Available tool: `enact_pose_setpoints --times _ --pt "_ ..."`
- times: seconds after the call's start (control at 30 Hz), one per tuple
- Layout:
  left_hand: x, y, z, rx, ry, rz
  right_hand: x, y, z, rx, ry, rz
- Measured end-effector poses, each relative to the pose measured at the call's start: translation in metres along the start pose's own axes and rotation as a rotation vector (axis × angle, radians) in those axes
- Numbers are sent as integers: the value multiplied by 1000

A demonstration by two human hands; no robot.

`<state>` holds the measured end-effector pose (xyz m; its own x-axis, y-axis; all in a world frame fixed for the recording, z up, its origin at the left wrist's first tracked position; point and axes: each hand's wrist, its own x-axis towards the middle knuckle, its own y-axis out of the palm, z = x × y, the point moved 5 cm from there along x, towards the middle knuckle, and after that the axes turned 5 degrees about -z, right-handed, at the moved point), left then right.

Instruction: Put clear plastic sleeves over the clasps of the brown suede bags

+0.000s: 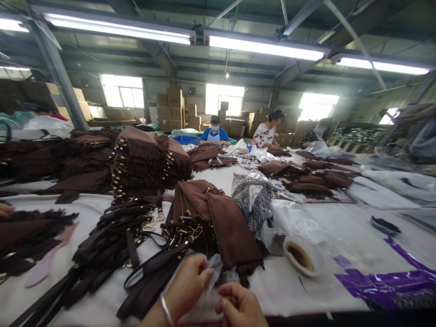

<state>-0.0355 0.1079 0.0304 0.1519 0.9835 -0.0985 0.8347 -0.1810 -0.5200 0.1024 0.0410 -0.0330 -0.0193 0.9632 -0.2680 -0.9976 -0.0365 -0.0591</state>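
Observation:
My left hand [190,281], with a bangle at the wrist, pinches a piece of clear plastic film [214,269]. Just to its right, the fingers of my right hand [240,305] are curled together; what they hold, if anything, cannot be made out. Beyond both hands lies a stack of brown fringed bags [233,227] with gold zips and clasps. Dark straps [98,243] with metal hooks lie in a heap to the left of my left hand.
A taller pile of brown bags [146,159] stands behind. To the right are a grey speckled bag [254,195], a white bowl of brown stuff [301,256] and purple plastic [384,281]. A pink comb [51,259] lies left. Several people sit across the table.

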Motion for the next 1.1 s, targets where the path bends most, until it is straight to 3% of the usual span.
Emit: enact_pose_setpoints --times 0.13,0.3,0.43,0.63,0.77,0.87,0.93,1.1 --pt "11 1 -16 153 101 56 -5 -23 12 -165 -122 -56" --pt "24 8 -23 279 159 109 -9 -42 62 -530 -595 -221" --pt "29 11 -23 239 172 142 -5 -38 88 -728 -777 -216" --pt "25 16 -3 -74 -152 334 9 -21 86 -900 -808 -258" --pt "18 17 2 -234 -197 396 15 -17 87 -937 -889 -259" --pt "13 16 1 -253 -197 395 17 -19 92 -913 -869 -223" --pt "10 15 -3 -211 -146 363 18 -22 95 -890 -826 -219" --pt "2 16 -19 19 250 185 24 -22 95 -890 -713 -220"
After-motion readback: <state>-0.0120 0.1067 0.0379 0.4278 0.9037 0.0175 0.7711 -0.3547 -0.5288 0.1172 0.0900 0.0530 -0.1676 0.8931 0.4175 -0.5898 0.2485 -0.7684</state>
